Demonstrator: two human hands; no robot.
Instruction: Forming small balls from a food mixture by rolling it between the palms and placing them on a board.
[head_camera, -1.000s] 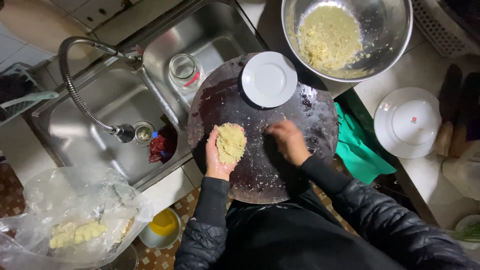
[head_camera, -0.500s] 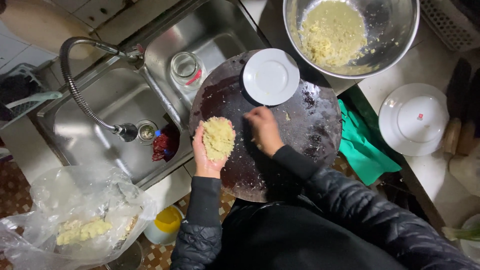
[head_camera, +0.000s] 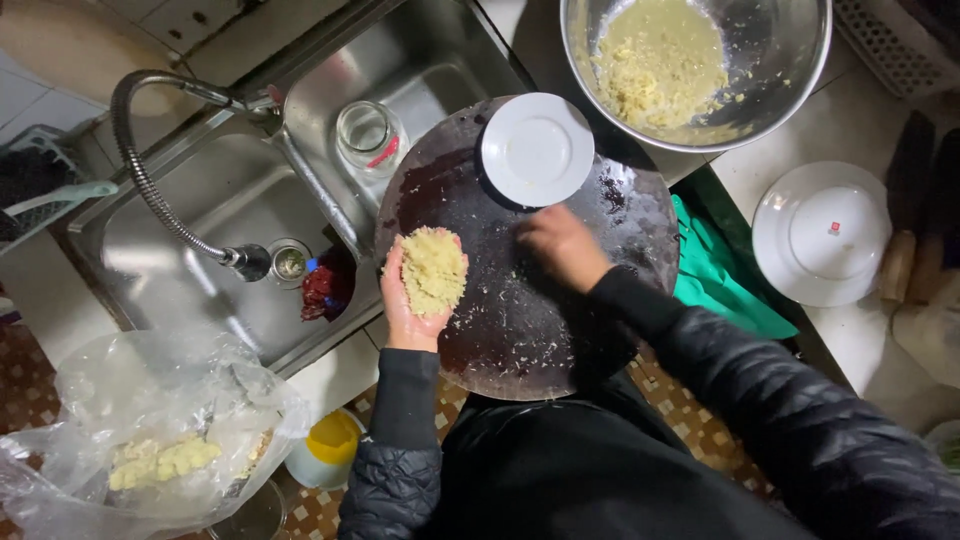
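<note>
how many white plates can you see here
2: one small white plate on the far edge of the dark round board, one larger white plate on the counter to the right. Others may sit out of frame.
</note>
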